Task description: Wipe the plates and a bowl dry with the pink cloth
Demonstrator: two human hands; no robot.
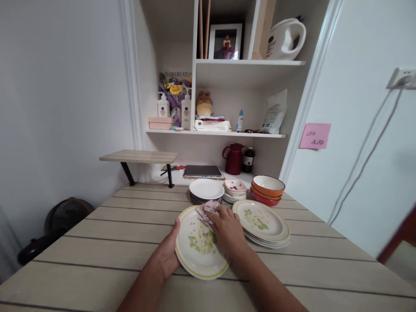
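A white plate [198,255] with a yellow rim and a green leaf pattern is tilted above the near part of the table. My left hand [167,253] grips its left edge, thumb along the rim and the other fingers hidden underneath. Pressed to the plate's far edge is a crumpled pale pink cloth [206,209], held under the fingers of my right hand [227,227]. Just right of that hand sits a stack of similar patterned plates [273,221].
Behind are a stack of white-topped plates [206,189], small pink dishes [234,186] and orange and red bowls [267,186]. A small raised shelf [139,157] stands at the table's back left. A red jug [234,159] and dark bottle [248,159] stand beyond.
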